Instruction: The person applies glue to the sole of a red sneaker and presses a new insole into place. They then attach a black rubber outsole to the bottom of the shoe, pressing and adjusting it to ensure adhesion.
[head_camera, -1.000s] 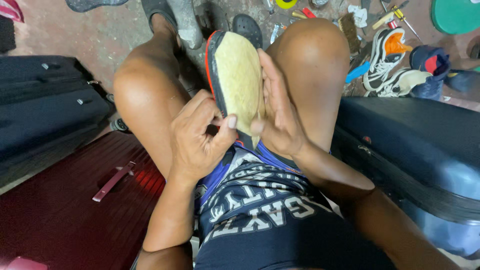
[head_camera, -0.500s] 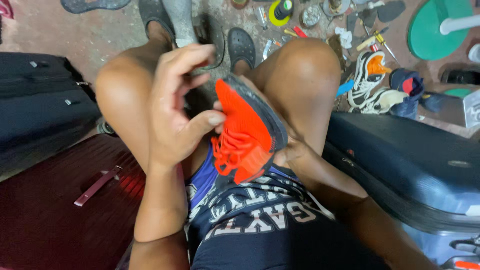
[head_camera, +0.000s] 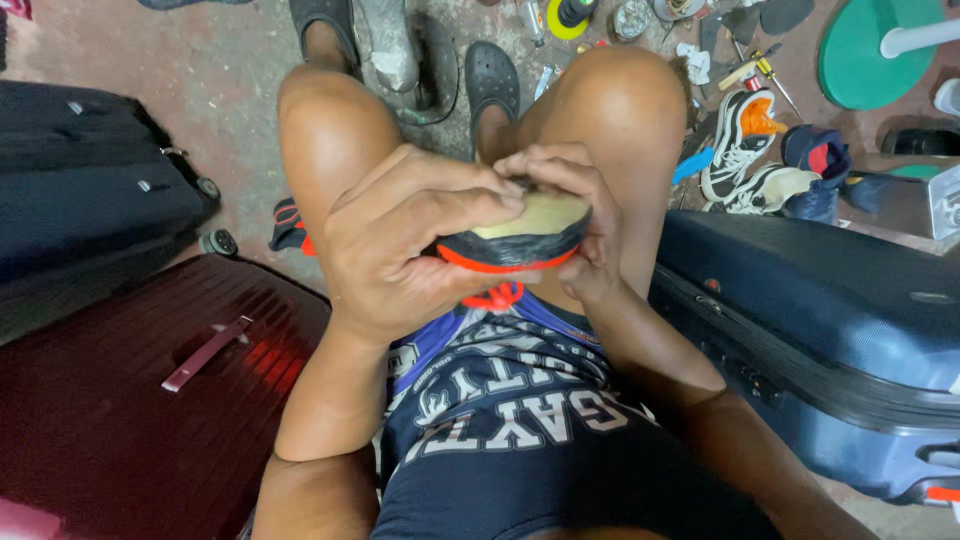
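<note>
A small shoe (head_camera: 520, 240) with a tan sole, black side and orange upper is held between my knees, sole facing up and lying sideways. My left hand (head_camera: 410, 250) wraps over its left end, fingers curled across the sole. On the far and right side, my right hand (head_camera: 575, 215) pinches the shoe, fingertips on the sole's edge. Orange laces (head_camera: 492, 297) hang below the shoe. I sit with both bare knees raised.
A dark red suitcase (head_camera: 120, 400) lies at my left, a black one (head_camera: 80, 190) behind it, and a blue hard case (head_camera: 830, 320) at my right. Loose sneakers (head_camera: 750, 150), sandals (head_camera: 492, 80), tape rolls and tools litter the concrete floor ahead.
The shoe has been turned over: half a second ago its orange upper faced me, now the tan sole faces up and the shoe lies crosswise. Both hands shifted their grip around it.
</note>
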